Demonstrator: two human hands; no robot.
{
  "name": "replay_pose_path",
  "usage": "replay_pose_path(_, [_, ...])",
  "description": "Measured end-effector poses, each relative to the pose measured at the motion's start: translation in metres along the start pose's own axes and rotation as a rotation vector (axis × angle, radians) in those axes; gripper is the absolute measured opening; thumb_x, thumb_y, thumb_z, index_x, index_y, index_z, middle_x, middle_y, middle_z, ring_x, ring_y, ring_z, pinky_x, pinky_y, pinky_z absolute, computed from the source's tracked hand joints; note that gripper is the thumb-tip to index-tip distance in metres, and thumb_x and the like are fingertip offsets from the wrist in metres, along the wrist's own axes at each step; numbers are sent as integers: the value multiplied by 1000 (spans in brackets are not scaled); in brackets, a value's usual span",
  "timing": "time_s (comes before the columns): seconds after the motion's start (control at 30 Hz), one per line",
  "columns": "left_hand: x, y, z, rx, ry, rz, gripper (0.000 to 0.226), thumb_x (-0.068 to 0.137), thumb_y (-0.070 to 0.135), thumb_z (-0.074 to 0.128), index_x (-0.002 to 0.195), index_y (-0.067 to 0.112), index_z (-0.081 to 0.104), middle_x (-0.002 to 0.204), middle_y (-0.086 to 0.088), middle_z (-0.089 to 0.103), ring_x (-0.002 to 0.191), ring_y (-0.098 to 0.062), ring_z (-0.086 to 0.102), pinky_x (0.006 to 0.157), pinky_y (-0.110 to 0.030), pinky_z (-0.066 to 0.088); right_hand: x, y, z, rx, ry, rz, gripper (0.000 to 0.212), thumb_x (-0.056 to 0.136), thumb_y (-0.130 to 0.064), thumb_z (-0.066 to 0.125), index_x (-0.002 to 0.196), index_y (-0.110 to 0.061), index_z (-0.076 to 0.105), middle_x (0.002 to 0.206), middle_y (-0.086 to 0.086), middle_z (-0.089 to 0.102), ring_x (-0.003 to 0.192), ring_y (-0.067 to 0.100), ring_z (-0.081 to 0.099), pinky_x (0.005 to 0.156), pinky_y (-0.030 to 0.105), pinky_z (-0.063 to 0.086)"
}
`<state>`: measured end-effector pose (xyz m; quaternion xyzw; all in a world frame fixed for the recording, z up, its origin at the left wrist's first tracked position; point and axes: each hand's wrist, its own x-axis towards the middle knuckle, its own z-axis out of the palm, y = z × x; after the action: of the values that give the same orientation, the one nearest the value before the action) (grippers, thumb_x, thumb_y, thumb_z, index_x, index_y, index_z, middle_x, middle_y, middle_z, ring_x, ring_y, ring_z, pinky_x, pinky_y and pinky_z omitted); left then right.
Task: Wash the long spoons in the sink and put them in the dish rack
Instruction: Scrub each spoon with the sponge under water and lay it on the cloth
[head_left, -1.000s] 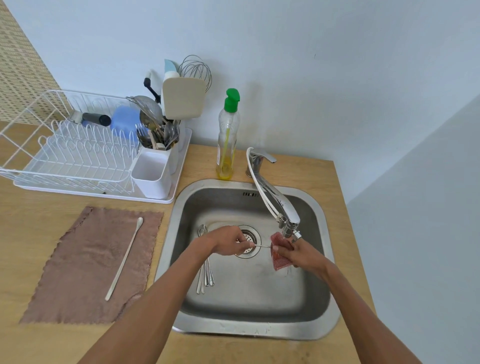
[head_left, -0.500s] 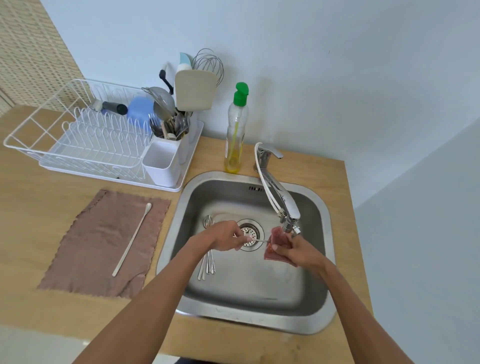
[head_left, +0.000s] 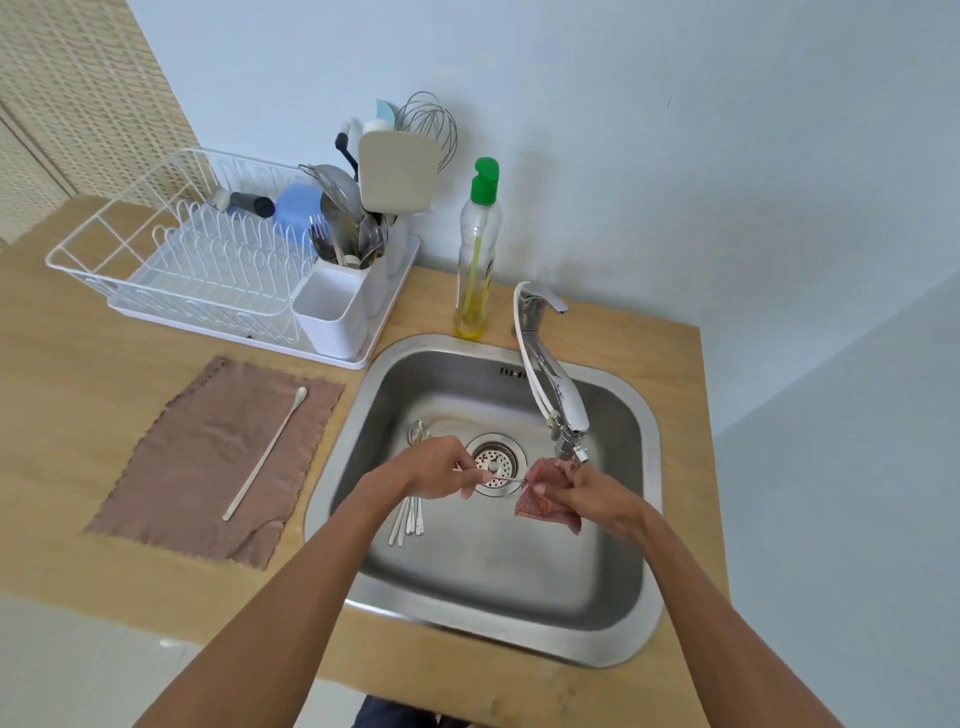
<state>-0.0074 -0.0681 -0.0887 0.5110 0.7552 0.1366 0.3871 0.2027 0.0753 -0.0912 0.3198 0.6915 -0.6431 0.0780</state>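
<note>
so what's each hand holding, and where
Left hand pinches a long spoon by one end; right hand grips a red scrubbing cloth wrapped round the other end.

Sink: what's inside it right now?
A bundle of long spoons lies left of the drain, its middle hidden under the left hand, which holds one spoon. The right hand grips a red cloth.

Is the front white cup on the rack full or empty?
Empty: the front cup shows bare white inside; the cup behind holds cutlery.
</note>
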Motion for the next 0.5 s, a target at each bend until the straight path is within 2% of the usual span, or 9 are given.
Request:
replay_pose_path(0.07, [-1,0,2,-21,17,-1,48,94,55,55,62,22,66,45,5,48,45,-8,41,54,-27,35,2,-2,0,-2,41,15,4,95,-17,66,97,-18,70,75,-7,69,70,8,61,48,20,45])
replay_pose_path(0.1, [0,0,4,-23,31,1,48,94,56,55,62,22,66,47,4,47,46,-10,41,54,-28,35,3,-2,0,-25,81,27,4,94,-22,68,92,-20,70,69,-8,67,62,8,58,48,21,43])
replay_pose_path(0.13, [1,-1,6,-25,45,1,48,94,56,54,61,23,65,50,4,48,46,-11,41,54,-28,35,6,-1,1,-45,131,38,12,93,-31,69,90,-19,70,64,-7,64,54,9,51,45,24,40])
replay_pose_path(0.2, [3,-1,10,-26,72,5,47,95,55,54,61,23,65,54,3,53,48,-10,44,58,-28,36,11,2,4,-47,219,70,30,90,-47,67,89,-17,70,67,2,60,47,11,41,41,26,32])
replay_pose_path(0.27, [4,-1,13,-22,99,-1,48,94,56,54,61,24,66,54,3,54,48,-11,45,62,-29,39,15,4,8,-27,293,104,33,92,-50,63,85,-18,66,72,7,59,49,12,40,42,26,32])
replay_pose_path(0.33, [4,-2,12,-46,108,-16,48,93,57,55,60,25,65,48,5,49,45,-9,41,59,-28,38,14,2,11,-29,327,92,30,95,-47,59,87,-19,64,76,7,61,57,13,48,51,30,41])
replay_pose_path(0.4, [3,-4,8,-81,101,-25,47,93,58,56,60,25,66,47,5,46,44,-9,38,56,-28,36,11,-2,9,-21,249,51,20,98,-38,59,95,-20,67,79,3,62,67,15,52,60,35,46])
replay_pose_path(0.5, [2,-7,5,-90,96,-44,46,92,59,57,61,26,68,48,4,46,44,-9,38,55,-28,34,9,-2,3,39,61,14,13,100,-14,58,107,-10,67,67,-12,63,55,3,52,45,23,42])
